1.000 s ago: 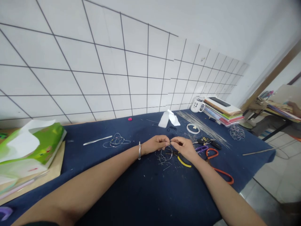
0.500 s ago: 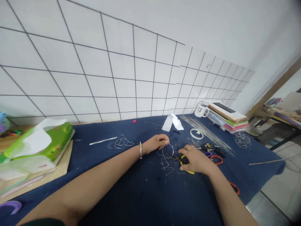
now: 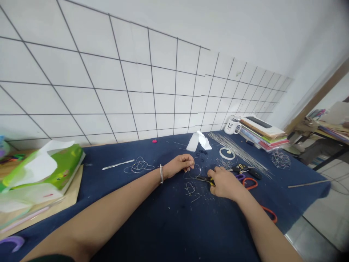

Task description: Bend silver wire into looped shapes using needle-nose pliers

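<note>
Pinched between the thumb and fingers of my left hand [image 3: 182, 164] is a thin wire loop [image 3: 200, 171], which hangs just above the dark blue cloth [image 3: 163, 225]. To its right, my right hand [image 3: 223, 181] is closed around the yellow-and-black handles of a pair of pliers [image 3: 203, 179]. The jaws point left, close by the loop; whether they touch it I cannot tell. Most of the handles are hidden under my palm. Below the loop lies a small tangle of wire scraps [image 3: 191, 188].
Right of my right hand lie scissors with orange handles [image 3: 251, 183] and black-handled pliers [image 3: 241, 168]. Behind are a white coil [image 3: 227, 153], a bundle of straight wires [image 3: 237, 147], a mug [image 3: 232, 125] and stacked books [image 3: 261, 131]. A tissue pack [image 3: 65, 167] sits at left.
My right hand has closed around the pliers' handles, which lay more exposed under its spread fingers before. My left hand still pinches the wire loop, which has tilted. The view has shifted slightly.
</note>
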The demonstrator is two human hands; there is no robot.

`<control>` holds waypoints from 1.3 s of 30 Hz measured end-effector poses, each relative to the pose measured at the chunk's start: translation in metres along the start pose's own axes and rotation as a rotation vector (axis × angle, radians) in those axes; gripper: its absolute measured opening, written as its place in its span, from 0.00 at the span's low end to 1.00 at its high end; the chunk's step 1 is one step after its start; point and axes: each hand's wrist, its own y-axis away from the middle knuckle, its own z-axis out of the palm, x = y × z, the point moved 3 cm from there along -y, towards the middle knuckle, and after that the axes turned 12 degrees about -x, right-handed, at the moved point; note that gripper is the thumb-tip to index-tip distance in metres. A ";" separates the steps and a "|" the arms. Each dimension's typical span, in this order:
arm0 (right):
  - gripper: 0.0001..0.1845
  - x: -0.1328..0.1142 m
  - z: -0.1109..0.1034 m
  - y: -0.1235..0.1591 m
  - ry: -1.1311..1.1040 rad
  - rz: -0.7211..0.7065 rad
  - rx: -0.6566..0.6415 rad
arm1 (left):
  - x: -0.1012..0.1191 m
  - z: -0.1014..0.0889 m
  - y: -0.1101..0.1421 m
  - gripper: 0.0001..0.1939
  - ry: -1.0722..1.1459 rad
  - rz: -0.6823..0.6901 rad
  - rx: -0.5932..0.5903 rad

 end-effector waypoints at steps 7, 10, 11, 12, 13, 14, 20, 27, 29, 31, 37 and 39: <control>0.15 0.002 -0.001 0.000 0.083 0.068 -0.047 | 0.000 -0.006 0.000 0.13 0.086 0.029 0.047; 0.15 0.006 0.003 -0.004 0.091 0.119 -0.059 | 0.000 -0.009 0.000 0.13 0.117 0.042 0.056; 0.15 0.007 0.005 -0.006 0.093 0.137 -0.056 | 0.000 -0.009 -0.001 0.13 0.129 0.046 0.053; 0.15 0.007 0.007 -0.007 0.096 0.154 -0.050 | 0.000 -0.010 -0.001 0.13 0.136 0.048 0.050; 0.14 0.008 0.008 -0.009 0.098 0.167 -0.044 | 0.000 -0.010 -0.001 0.13 0.140 0.051 0.047; 0.14 0.008 0.010 -0.011 0.100 0.179 -0.034 | 0.000 -0.010 -0.001 0.13 0.139 0.052 0.044; 0.11 0.014 0.011 -0.017 -0.003 0.230 0.023 | 0.000 -0.007 0.000 0.12 0.092 0.059 0.016; 0.11 0.018 -0.008 -0.014 -0.413 0.078 0.357 | 0.000 -0.005 0.000 0.11 0.015 0.049 -0.015; 0.13 0.014 -0.009 -0.014 -0.631 0.009 0.397 | 0.001 -0.004 0.000 0.11 -0.006 0.047 -0.012; 0.15 0.008 -0.004 -0.015 -0.820 -0.048 0.354 | 0.001 -0.004 0.000 0.11 -0.023 0.048 -0.005; 0.15 -0.014 0.013 -0.017 -0.854 -0.098 0.283 | 0.004 -0.003 0.001 0.12 -0.022 0.052 0.010; 0.14 -0.021 0.014 -0.016 -0.776 -0.123 0.285 | 0.005 -0.002 0.001 0.13 -0.013 0.041 0.024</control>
